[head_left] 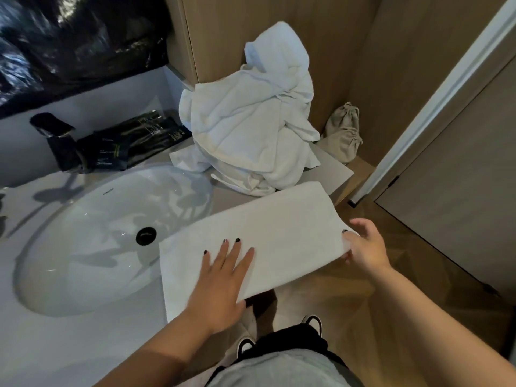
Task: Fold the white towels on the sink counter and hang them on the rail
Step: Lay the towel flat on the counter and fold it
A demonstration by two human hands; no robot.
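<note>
Our left hand [223, 277] presses flat on the folded towel [279, 236] at the counter [83, 339] edge beside the sink [92, 247]. Our right hand [365, 244] pinches its overhanging end. More towels [251, 121] lie heaped behind.

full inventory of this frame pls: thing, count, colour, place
folded towel: 1, white, flat on the counter edge right of the basin, its right end overhanging
towel pile: 1 heap, white, crumpled at the back of the counter against the wood panel
sink basin: 1, white, oval, left, with a black drain
faucet: 1, black, behind the basin
packets: several, black, behind the basin, beside the faucet
drawstring bag: 1, beige, far right corner
left hand: presses flat on the folded towel
right hand: holds the towel's right end
</note>
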